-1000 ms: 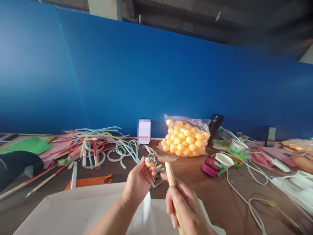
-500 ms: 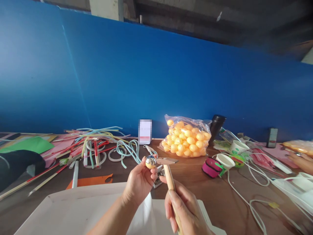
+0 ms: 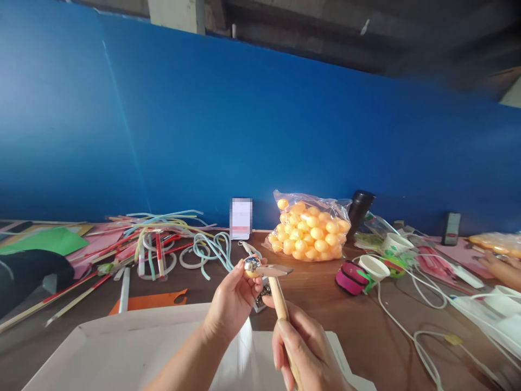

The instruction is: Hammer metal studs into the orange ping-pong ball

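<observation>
My left hand [image 3: 234,298] pinches a shiny ball [image 3: 251,266], mirror-like silver above and yellowish below. Wrapped round the wooden handle of a small hammer [image 3: 279,301] are the fingers of my right hand [image 3: 307,345]. The hammer's head lies against the right side of the ball in the picture, though I cannot tell if they touch. Behind and between my hands is a small box [image 3: 258,308] with shiny silver pieces in it, partly hidden by my fingers.
Behind stand a clear bag of orange balls [image 3: 307,233], a phone [image 3: 241,220] and a black bottle [image 3: 360,214]. Tubes and sticks [image 3: 163,239] lie left; paper cups [image 3: 373,267], a pink pouch [image 3: 350,278] and white cables lie right. A co-worker's hand [image 3: 500,270] shows far right.
The hammer's head has moved slightly left and now overlaps the ball's right side. My left hand and the ball have hardly moved.
</observation>
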The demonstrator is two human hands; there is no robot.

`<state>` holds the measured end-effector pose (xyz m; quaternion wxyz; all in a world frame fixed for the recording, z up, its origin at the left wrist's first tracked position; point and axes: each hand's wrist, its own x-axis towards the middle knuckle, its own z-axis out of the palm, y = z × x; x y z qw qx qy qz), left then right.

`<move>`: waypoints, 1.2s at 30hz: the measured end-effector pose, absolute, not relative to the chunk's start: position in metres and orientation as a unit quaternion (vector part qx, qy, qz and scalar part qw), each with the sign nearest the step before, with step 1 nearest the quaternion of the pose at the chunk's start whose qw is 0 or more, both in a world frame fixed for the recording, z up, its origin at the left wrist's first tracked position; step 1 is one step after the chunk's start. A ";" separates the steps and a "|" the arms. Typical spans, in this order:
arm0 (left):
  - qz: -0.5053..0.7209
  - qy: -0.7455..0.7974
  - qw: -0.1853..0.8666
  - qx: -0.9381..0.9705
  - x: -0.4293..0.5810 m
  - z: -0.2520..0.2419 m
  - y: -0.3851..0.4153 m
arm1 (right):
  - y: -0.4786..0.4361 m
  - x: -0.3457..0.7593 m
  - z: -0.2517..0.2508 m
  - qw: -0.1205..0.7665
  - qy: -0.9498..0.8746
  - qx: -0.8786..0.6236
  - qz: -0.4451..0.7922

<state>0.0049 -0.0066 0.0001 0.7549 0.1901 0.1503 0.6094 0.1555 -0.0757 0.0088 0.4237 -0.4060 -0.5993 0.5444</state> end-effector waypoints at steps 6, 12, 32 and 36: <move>0.623 0.159 0.735 0.215 0.005 -0.001 -0.007 | -0.076 0.155 0.009 0.430 -0.593 -0.401 0.550; 0.631 0.179 0.718 0.233 0.006 0.002 -0.009 | -0.074 0.152 0.009 0.444 -0.582 -0.413 0.542; 0.645 0.193 0.701 0.235 0.007 0.000 -0.008 | -0.075 0.151 0.010 0.452 -0.577 -0.407 0.545; 0.648 0.198 0.700 0.226 0.007 0.000 -0.007 | -0.074 0.151 0.009 0.452 -0.571 -0.417 0.544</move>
